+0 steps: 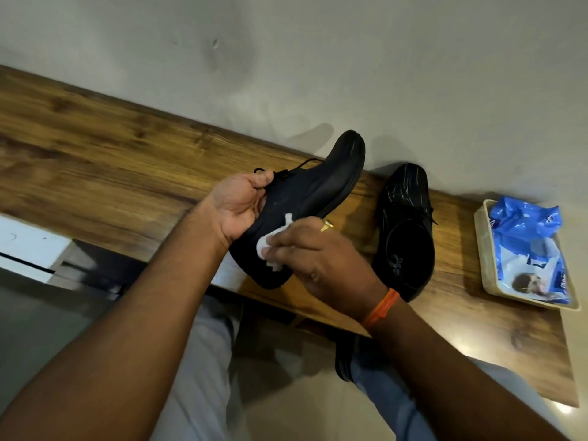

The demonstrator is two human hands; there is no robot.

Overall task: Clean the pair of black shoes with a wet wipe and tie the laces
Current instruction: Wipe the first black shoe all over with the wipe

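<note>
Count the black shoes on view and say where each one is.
2. One shoe is held tilted above the wooden table, gripped by the left hand while the right hand presses a white wipe to its side. The other shoe stands on the table to its right.

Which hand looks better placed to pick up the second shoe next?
The right hand, probably. The second shoe stands on the table just beside it, while the left hand grips the held shoe farther away. The right would first need to drop its wet wipe.
</note>
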